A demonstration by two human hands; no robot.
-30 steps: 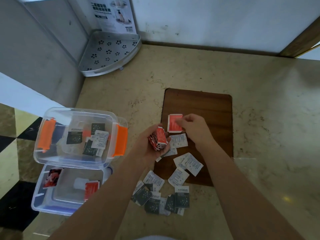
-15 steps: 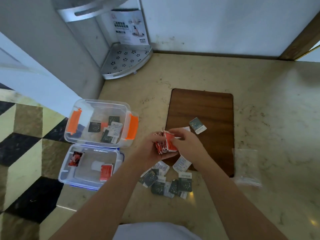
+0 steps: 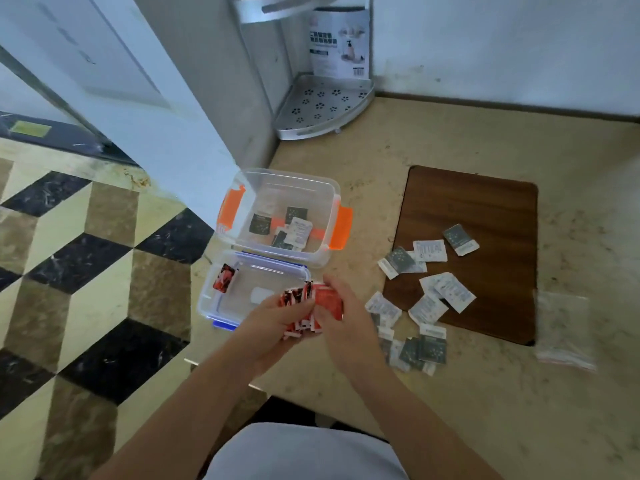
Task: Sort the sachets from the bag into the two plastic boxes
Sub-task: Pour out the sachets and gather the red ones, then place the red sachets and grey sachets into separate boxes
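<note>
Both hands meet over the near right corner of the clear plastic box with blue clips, at the left edge of the beige marble counter. The left hand curls under a bundle of red sachets; the right hand pinches the same bundle from the other side, thumb on the top sachet. How many are in the bundle cannot be counted. One more red-and-black sachet leans against the far left wall inside this box.

Touching its far side stands the clear plastic box with orange clips, holding about five dark green and white sachets.

To the right, loose dark green and white sachets lie scattered, some on the dark brown wooden board, some spilling off its near left corner onto the counter; roughly fifteen, though the overlapping ones near the right wrist are blurred. Their print is too small to read.

A clear plastic zip bag lies flat just beside the board's near right corner. In the far corner sits a white perforated corner shelf with a printed product card standing in it; its lettering is illegible. Left of the counter is a patterned tile floor.
</note>
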